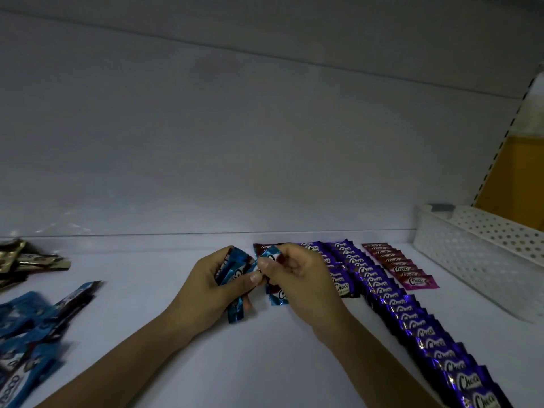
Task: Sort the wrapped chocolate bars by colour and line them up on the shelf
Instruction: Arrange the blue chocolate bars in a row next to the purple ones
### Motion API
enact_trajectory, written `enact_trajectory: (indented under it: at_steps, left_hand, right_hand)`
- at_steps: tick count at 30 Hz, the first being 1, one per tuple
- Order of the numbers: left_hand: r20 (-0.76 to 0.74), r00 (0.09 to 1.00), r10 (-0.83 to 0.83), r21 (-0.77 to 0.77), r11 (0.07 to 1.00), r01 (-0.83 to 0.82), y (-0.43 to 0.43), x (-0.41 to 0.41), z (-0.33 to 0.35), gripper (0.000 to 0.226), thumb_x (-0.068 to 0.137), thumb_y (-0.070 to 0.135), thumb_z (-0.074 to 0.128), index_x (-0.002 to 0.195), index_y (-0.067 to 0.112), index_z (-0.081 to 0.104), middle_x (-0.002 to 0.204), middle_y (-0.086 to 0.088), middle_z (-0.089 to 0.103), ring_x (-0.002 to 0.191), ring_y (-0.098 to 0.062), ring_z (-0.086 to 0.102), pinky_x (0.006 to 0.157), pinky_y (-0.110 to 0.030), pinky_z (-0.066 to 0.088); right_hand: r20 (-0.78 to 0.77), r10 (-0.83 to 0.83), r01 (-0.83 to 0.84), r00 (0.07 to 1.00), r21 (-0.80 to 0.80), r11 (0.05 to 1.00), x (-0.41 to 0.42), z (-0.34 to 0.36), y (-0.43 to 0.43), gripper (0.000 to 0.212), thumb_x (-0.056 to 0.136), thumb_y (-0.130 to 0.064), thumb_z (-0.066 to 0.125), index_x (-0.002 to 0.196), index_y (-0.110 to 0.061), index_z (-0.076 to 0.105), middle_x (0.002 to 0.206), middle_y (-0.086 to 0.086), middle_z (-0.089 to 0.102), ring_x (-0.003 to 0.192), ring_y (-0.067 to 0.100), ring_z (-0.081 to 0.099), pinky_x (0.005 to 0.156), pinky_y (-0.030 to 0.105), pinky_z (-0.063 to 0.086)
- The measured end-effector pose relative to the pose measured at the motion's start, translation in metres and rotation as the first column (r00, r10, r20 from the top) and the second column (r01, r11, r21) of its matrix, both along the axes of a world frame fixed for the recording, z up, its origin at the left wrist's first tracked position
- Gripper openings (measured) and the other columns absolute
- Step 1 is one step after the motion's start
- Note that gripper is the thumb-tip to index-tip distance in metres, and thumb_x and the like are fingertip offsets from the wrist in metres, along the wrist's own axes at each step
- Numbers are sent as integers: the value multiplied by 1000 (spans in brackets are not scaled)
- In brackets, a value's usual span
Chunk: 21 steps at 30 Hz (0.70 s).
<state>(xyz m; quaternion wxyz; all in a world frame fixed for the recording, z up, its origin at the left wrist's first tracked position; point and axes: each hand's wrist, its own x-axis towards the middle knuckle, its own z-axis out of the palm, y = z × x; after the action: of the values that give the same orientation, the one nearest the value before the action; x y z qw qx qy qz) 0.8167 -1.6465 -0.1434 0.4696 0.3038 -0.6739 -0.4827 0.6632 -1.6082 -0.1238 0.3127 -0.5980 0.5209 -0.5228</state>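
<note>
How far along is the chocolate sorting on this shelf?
Done: purple rows and a pink row lie lined up at right. In hand: left hand grips a bunch of blue bars, right hand pinches one blue bar. Left: the loose blue pile and gold pile at left.

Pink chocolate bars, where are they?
In the head view, the pink chocolate bars lie in a short row back right, between the purple bars and the white basket.

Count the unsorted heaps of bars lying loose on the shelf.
2. A gold heap at the far left back, a blue heap at the front left. The left hand grips more blue bars; others may lie beyond the frame's edge.
</note>
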Motion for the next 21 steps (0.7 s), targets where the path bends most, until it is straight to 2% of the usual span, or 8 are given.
enact_trajectory:
  at_steps: [4, 6, 9, 12, 14, 16, 19, 21]
  left_hand:
    - [8, 999, 52, 16, 998, -52, -1, 0, 0, 14, 82, 21, 65, 89, 10, 67, 64, 1, 68, 51, -5, 59, 47, -14, 44]
    - [-1, 996, 91, 59, 994, -91, -2, 0, -1, 13, 87, 21, 61, 93, 10, 65, 74, -1, 73, 50, -6, 60, 46, -15, 45]
    - [-25, 991, 134, 130, 983, -130, -4, 0, -1, 19, 88, 27, 58, 98, 11, 63, 80, -2, 74, 53, -9, 62, 48, -17, 48]
    - [-3, 988, 157, 124, 980, -155, -4, 0, -1, 16, 89, 26, 58, 98, 14, 63, 79, 1, 73, 55, -6, 63, 49, -15, 49]
    - [14, 987, 161, 117, 980, -162, -4, 0, -1, 14, 89, 25, 58, 97, 14, 64, 79, 2, 73, 56, -5, 64, 50, -15, 49]
    - [18, 986, 164, 114, 980, -165, -4, -1, -1, 14, 90, 24, 58, 97, 13, 64, 78, 2, 73, 55, -3, 62, 49, -15, 48]
    - [34, 985, 169, 99, 980, -172, -5, 0, -1, 14, 90, 25, 58, 96, 14, 64, 79, 3, 73, 55, -2, 62, 49, -13, 47]
    - [35, 985, 170, 100, 980, -173, -5, 0, -2, 14, 91, 25, 58, 96, 14, 64, 79, 3, 73, 56, -1, 62, 49, -13, 47]
  right_hand:
    - [156, -61, 60, 986, 11, 998, -3, 2, 0, 14, 94, -14, 56, 87, -21, 65, 78, 3, 70, 62, 7, 67, 53, 16, 50]
    - [226, -115, 113, 967, 20, 993, -12, 5, 0, 11, 95, -13, 52, 93, -18, 61, 79, 4, 71, 57, 11, 69, 45, 16, 48]
    - [193, -192, 191, 962, 22, 981, -27, 9, -1, 14, 90, -6, 60, 99, -16, 57, 83, 6, 71, 65, 13, 71, 50, 19, 53]
    - [13, -255, 255, 967, 32, 966, -40, 13, 0, 20, 81, -12, 71, 90, -19, 55, 77, 1, 72, 67, 9, 70, 55, 25, 57]
    - [-70, -203, 204, 977, 17, 979, -46, 14, 1, 13, 79, -14, 74, 81, -20, 62, 71, -5, 72, 67, 8, 70, 52, 20, 54]
    - [-178, -140, 143, 974, 4, 990, -49, 13, 1, 10, 83, -14, 69, 87, -24, 69, 70, -13, 70, 70, 5, 70, 54, 14, 52]
    - [-473, -110, 110, 874, -27, 994, -52, 10, 1, 15, 86, -15, 66, 99, -21, 72, 77, -19, 63, 69, -1, 64, 61, 13, 52]
    - [-583, -69, 83, 810, -3, 997, -53, 7, 1, 8, 81, -18, 72, 87, -23, 74, 74, -15, 66, 67, 0, 62, 70, 21, 51]
